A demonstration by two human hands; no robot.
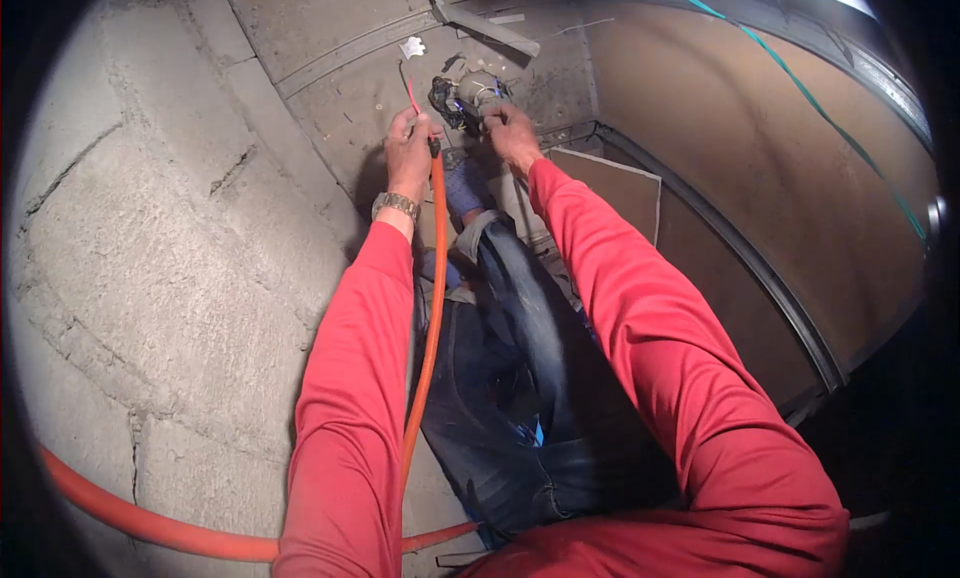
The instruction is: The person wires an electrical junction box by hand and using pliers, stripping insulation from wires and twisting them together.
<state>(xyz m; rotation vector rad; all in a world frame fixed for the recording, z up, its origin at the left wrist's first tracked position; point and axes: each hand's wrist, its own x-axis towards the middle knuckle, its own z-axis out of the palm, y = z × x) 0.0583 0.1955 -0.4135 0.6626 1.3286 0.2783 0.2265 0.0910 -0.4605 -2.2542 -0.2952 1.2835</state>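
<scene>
My left hand [407, 158], with a metal-banded watch on the wrist, is closed round the end of an orange cable [437, 238]. The cable has a dark collar [435, 148] beside my fingers. A thin pink-red wire [411, 93] with a dark tip sticks up past the fingertips. To the right, my right hand [511, 135] has its fingers curled at a dark object that I cannot make out. A tangled black clump [448, 100] and a roundish grey thing [478, 85] with blue bits lie just beyond it.
A rough block wall [190, 238] rises on the left; brown boards with a metal rail [740, 268] stand on the right. A metal profile strip [490, 31] and a white scrap [412, 47] lie at the far end. My jeans-clad legs [500, 378] are below; a green cord [800, 83] hangs upper right.
</scene>
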